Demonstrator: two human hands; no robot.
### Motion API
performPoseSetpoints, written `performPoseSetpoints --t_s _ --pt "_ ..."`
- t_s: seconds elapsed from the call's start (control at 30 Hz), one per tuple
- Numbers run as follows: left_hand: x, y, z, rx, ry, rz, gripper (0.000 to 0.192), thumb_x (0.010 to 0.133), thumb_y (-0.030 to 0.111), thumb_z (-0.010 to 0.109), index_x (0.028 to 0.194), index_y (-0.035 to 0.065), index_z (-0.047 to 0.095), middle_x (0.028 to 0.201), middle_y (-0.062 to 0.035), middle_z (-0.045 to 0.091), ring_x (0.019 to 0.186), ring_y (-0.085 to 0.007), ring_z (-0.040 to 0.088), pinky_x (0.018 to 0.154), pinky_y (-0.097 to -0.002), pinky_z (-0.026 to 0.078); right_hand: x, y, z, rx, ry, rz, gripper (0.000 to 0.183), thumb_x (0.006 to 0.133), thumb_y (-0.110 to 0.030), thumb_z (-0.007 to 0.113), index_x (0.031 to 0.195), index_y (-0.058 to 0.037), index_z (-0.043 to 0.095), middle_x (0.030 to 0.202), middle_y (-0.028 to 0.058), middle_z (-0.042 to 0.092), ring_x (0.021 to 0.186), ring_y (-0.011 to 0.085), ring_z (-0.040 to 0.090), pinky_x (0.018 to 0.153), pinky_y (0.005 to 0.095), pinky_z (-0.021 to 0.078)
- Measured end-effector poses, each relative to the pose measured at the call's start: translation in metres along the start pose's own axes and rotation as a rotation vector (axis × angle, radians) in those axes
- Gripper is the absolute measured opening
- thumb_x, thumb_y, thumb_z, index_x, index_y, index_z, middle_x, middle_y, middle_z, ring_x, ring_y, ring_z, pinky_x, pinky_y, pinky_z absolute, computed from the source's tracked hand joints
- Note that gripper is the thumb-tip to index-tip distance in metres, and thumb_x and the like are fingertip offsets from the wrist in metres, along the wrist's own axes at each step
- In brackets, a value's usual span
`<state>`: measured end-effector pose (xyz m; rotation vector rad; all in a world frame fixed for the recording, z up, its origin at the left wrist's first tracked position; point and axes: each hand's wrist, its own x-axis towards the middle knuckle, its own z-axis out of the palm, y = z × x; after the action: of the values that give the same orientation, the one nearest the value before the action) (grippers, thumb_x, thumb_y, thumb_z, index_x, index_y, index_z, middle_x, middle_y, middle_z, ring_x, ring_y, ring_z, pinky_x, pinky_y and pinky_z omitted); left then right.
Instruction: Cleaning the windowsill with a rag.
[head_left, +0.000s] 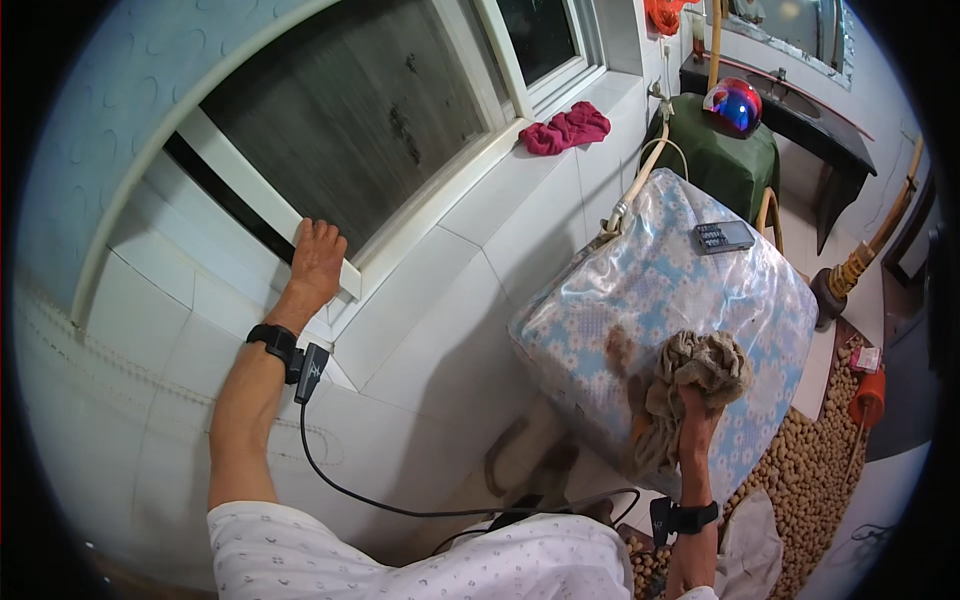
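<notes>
My left hand grips the white upright frame of a sliding window sash, its fingers lying over the edge. The thumb is hidden. A dark gap shows beside that frame. In my right hand is a crumpled beige-grey rag, bunched above the fingers with one end hanging down to the left. Behind the rag stands a boxy item under a shiny blue-and-white floral cover; whether the rag touches it, I cannot tell. A brownish stain marks the cover near the rag.
A keypad mobile phone lies on the floral cover. Crumpled maroon cloth rests on the tiled sill. Beyond are a green-covered object, a shiny ball and a black sink counter. Unshelled peanuts spread over the floor at right.
</notes>
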<state>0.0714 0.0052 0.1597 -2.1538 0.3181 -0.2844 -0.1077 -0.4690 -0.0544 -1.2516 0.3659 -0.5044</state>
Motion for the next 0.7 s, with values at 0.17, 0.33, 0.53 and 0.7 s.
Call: performPoseSetpoints --t_s 0.17,0.33,0.53,0.7 --pt "-0.017 -0.004 0.007 0.089 -0.047 -0.012 0.031 0.069 0.019 0.066 0.099 0.0104 0.059 0.101 -0.0084 0.05 0.109 -0.0251 0.042 0.103 -0.0447 0.019 0.002 0.005 0.0 0.023 -0.01 -0.008 0.048 0.075 -0.024 0.068 0.115 -0.0023 0.052 0.109 0.0061 0.053 0.098 0.019 0.051 0.084 0.0334 0.0416" --pt "-0.027 -0.006 0.01 0.093 -0.068 -0.013 0.03 0.069 0.019 0.067 0.096 0.0116 0.059 0.096 -0.007 0.05 0.104 -0.0234 0.043 0.1 -0.0436 0.021 0.005 0.011 -0.008 -0.009 0.007 0.046 0.051 0.075 -0.019 0.069 0.119 -0.0018 0.049 0.112 0.007 0.052 0.101 0.0191 0.051 0.089 0.0323 0.0411" --pt "-0.036 -0.008 0.013 0.101 -0.017 -0.005 0.026 0.068 0.015 0.067 0.093 0.0116 0.059 0.094 -0.0069 0.05 0.1 -0.0227 0.043 0.097 -0.0431 0.023 0.006 0.015 -0.008 0.088 0.017 0.047 0.056 0.075 -0.017 0.071 0.123 -0.0022 0.046 0.116 0.0069 0.052 0.104 0.0194 0.051 0.091 0.0328 0.0411" --pt "-0.039 -0.009 0.012 -0.057 -0.06 -0.031 0.02 0.068 0.004 0.06 0.088 0.0053 0.055 0.095 -0.0128 0.049 0.103 -0.0292 0.044 0.101 -0.0491 0.024 0.006 0.02 -0.011 0.088 0.038 0.046 0.054 0.075 -0.018 0.07 0.122 -0.0024 0.048 0.113 0.0073 0.053 0.102 0.0197 0.053 0.089 0.0335 0.0422"
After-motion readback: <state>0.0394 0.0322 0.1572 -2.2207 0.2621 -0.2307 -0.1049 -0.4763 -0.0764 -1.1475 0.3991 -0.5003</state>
